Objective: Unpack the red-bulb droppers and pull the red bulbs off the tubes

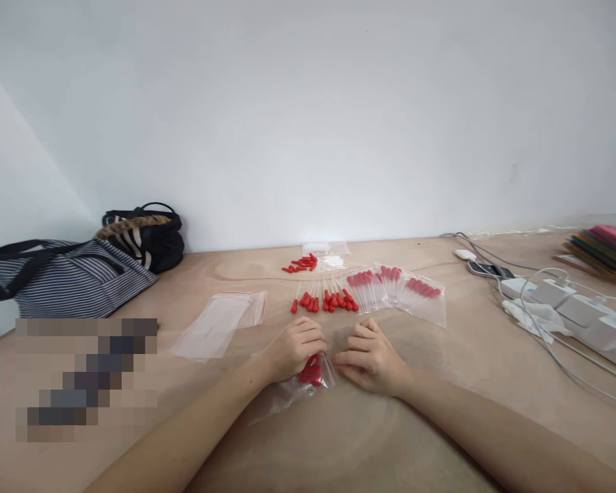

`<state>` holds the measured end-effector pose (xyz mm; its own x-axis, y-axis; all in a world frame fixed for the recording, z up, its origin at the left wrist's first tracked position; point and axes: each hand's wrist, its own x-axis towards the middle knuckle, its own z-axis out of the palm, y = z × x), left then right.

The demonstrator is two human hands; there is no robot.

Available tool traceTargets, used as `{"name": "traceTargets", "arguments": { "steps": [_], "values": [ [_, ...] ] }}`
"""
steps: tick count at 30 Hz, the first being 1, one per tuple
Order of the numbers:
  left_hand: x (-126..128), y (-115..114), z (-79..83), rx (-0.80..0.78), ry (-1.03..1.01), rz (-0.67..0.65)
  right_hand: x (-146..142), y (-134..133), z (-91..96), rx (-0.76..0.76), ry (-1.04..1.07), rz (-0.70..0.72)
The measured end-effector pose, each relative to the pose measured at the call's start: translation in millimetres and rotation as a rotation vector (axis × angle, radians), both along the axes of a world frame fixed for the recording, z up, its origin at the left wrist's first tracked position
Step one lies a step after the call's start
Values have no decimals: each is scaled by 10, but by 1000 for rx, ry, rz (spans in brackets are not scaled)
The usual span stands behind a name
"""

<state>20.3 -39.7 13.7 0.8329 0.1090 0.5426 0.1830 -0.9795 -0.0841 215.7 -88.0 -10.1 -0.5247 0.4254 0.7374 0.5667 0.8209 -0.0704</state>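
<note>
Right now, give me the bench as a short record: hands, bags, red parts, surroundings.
left hand: over red bulbs at a clear bag; grip hidden
right hand: beside that bag, fingers curled
ahead: red-ended droppers, smaller red pieces beyond
ahead right: filled bags
left: flat bags, striped bag
far right: chargers, cables

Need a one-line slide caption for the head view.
Left hand over red bulbs and a clear bag, right hand close by; filled bags and loose droppers lie beyond.

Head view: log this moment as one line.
left hand: over clear plastic bag containing rounded red bulbs | right hand: by bag's edge, contact unclear | beyond: thin clear droppers with red ends
</note>
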Motion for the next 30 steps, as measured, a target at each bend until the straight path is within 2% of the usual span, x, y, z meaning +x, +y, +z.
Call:
{"name": "traceTargets", "arguments": {
  "steps": [3, 20, 30],
  "values": [
    [-3, -6, 6, -26, 6, -8, -7, 1, -10, 5, -21, 37],
    [-1, -53, 11, -100, 48, 7, -34, -1, -8, 13, -64, 29],
    [-29, -30, 80, -55, 34, -24, -45, -14, 19, 61, -21, 71]
  ]
}}
